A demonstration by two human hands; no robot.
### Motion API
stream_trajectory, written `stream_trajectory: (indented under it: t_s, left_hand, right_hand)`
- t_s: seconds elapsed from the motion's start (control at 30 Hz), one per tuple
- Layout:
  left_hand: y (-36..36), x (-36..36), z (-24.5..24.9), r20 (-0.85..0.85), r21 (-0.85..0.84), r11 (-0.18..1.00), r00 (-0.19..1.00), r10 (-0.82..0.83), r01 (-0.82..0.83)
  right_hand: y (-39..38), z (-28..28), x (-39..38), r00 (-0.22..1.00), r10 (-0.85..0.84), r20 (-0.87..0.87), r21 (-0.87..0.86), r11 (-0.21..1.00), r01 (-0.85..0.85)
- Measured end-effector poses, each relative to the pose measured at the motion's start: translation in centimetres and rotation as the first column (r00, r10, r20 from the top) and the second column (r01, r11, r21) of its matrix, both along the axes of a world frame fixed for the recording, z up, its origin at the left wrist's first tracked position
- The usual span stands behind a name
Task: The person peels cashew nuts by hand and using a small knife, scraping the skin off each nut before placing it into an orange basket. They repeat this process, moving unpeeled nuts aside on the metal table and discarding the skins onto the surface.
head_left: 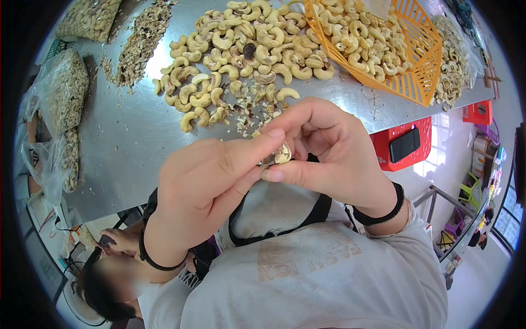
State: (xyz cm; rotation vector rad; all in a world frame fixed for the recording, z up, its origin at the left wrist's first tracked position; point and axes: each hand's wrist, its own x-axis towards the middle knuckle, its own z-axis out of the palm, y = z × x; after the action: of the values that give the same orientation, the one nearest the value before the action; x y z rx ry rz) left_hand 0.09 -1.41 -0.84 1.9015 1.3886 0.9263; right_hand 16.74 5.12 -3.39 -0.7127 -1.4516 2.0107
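Above the table's near edge, my left hand [205,172] and my right hand [331,151] meet with their fingertips pinched together. Between them is a cashew nut [282,154], pale with some brownish skin on it. The right thumb and fingers hold it, while the left thumb and forefinger press against its left side. Something small and dark grey shows at the left fingertips, mostly hidden by them; I cannot tell what it is. Just beyond the hands lie flaky peel scraps [246,109] and a wide pile of cashews [235,52].
An orange basket [427,82] full of cashews stands at the back right of the metal table [123,159]. Bagged pieces [68,90] sit at the left. A phone [404,145] rests on a red stool [386,151]. Another person [109,285] is close by at lower left.
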Motion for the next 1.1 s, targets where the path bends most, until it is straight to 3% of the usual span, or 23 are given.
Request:
stream_trajectory:
  t_s: [0.1, 0.17, 0.3, 0.37, 0.4, 0.57, 0.7, 0.9, 0.97, 1.0, 1.07, 1.1]
  left_hand:
    - [0.0, -0.2, -0.6, -0.024, 0.025, 1.0, 1.0, -0.008, 0.008]
    - [0.1, -0.5, -1.6, -0.123, 0.194, 0.981, 0.992, 0.001, 0.023]
    - [0.1, -0.2, -1.4, -0.108, 0.205, 0.978, 0.993, 0.051, -0.028]
    - [0.2, -0.3, -1.5, 0.068, 0.132, 0.99, 0.997, 0.042, -0.05]
    - [0.2, -0.3, -1.4, 0.067, 0.133, 0.99, 0.997, 0.041, -0.05]
    - [0.1, 0.0, -0.5, 0.048, 0.016, 0.999, 0.998, 0.037, -0.038]
    - [0.0, -0.2, -0.6, 0.026, 0.01, 1.0, 1.0, 0.005, -0.006]
    - [0.0, -0.3, -0.9, -0.152, 0.149, 0.989, 0.988, 0.009, 0.014]
    - [-0.1, -0.1, -1.3, 0.092, 0.107, 0.99, 0.992, 0.084, -0.093]
    - [-0.1, -0.1, -1.3, 0.092, 0.108, 0.99, 0.992, 0.082, -0.092]
    - [-0.1, -0.2, -0.9, 0.103, 0.057, 0.993, 0.99, 0.096, -0.102]
    - [-0.2, -0.2, -0.6, 0.103, 0.058, 0.993, 0.99, 0.097, -0.103]
  right_hand:
    - [0.0, -0.1, 0.1, 0.999, 0.001, 0.041, 0.083, 0.997, -0.005]
    - [-0.1, -0.2, 0.1, 0.994, 0.033, 0.102, 0.103, 0.994, -0.043]
    - [-0.1, -0.3, -0.1, 0.999, 0.006, 0.036, 0.12, 0.993, -0.01]
    - [0.1, -0.3, -0.1, 1.0, -0.001, -0.003, 0.094, 0.996, 0.002]
    - [0.1, -0.3, -0.2, 1.0, -0.002, -0.003, 0.094, 0.996, 0.003]
    - [0.1, -0.3, -0.2, 1.0, 0.001, 0.028, 0.018, 1.0, -0.002]
    - [0.2, -0.1, -0.1, 0.998, 0.001, 0.063, 0.085, 0.996, -0.006]
    - [0.1, -0.4, -0.1, 0.997, 0.041, 0.059, 0.1, 0.994, -0.047]
    - [0.1, -0.7, -0.4, 0.999, -0.045, -0.006, 0.235, 0.971, 0.045]
    - [0.0, -0.6, -0.5, 0.999, -0.046, -0.006, 0.236, 0.971, 0.046]
    - [-0.2, -0.3, -0.5, 0.998, -0.054, -0.037, 0.027, 0.998, 0.055]
    - [-0.1, -0.3, -0.5, 0.998, -0.053, -0.037, 0.028, 0.998, 0.054]
